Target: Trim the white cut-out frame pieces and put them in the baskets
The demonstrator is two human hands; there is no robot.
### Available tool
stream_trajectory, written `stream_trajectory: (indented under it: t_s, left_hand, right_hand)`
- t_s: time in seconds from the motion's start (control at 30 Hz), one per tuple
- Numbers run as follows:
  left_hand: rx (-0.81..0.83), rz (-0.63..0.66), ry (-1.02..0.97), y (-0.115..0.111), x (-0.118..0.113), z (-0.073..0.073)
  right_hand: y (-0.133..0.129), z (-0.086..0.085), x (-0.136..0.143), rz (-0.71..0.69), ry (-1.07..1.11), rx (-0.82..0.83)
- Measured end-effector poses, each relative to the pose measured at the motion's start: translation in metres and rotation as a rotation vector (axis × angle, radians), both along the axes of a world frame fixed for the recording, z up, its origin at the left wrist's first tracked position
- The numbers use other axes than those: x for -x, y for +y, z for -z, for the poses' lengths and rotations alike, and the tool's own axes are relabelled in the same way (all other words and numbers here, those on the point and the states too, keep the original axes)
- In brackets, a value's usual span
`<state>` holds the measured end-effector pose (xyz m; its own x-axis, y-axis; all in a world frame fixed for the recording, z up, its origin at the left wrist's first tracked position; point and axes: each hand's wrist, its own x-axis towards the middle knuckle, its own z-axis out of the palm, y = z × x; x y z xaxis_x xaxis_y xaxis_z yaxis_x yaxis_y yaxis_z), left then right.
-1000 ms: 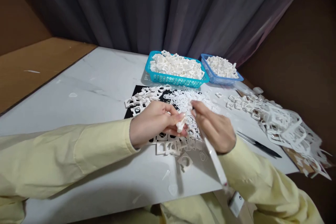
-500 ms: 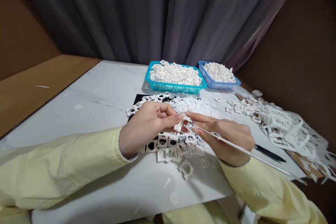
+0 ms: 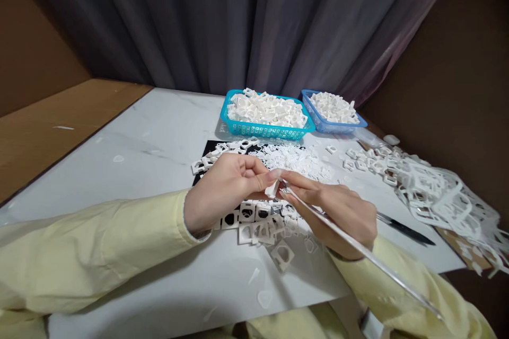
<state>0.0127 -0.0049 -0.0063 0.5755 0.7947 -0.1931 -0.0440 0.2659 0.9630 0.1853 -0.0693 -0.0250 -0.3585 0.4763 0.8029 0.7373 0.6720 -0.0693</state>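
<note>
Steadily, both hands meet at one small white plastic piece (image 3: 272, 189).

From where I stand, the left hand (image 3: 234, 183) has thumb and fingers pinched on the piece, which sits right at their tips, while the right hand (image 3: 344, 212) grips a long slim rod (image 3: 377, 262), its near end at the piece; whether they touch, I can't make out. Just beyond the fingertips spread thin white scraps (image 3: 292, 156), and below them lies a loose white frame (image 3: 281, 266). Farther past the fingers stand a teal basket (image 3: 270, 131) and a blue basket (image 3: 338, 127), both heaped with white parts. To the right of the right-hand fingers, well apart, sprawl tangled white strips (image 3: 441, 196).
</note>
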Motion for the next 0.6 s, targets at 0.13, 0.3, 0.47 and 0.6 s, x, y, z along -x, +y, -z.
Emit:
stream_trajectory:
  t_s: [0.13,0.3,0.47,0.6]
  left_hand:
    - [-0.006,-0.006,0.029,0.000,0.000,0.001]
    - [0.013,-0.010,0.027,0.000,-0.002,0.000]
    - [0.106,-0.020,0.007,0.004,-0.005,0.006]
    - [0.218,0.057,0.054,-0.002,-0.007,0.014]
  right_hand:
    - [-0.002,0.001,0.002,0.050,-0.050,0.034]
    - [-0.003,0.002,0.002,-0.023,-0.207,0.036]
    - [0.003,0.007,0.006,-0.019,-0.411,-0.076]
    - [0.019,0.012,-0.005,0.106,-0.420,-0.161]
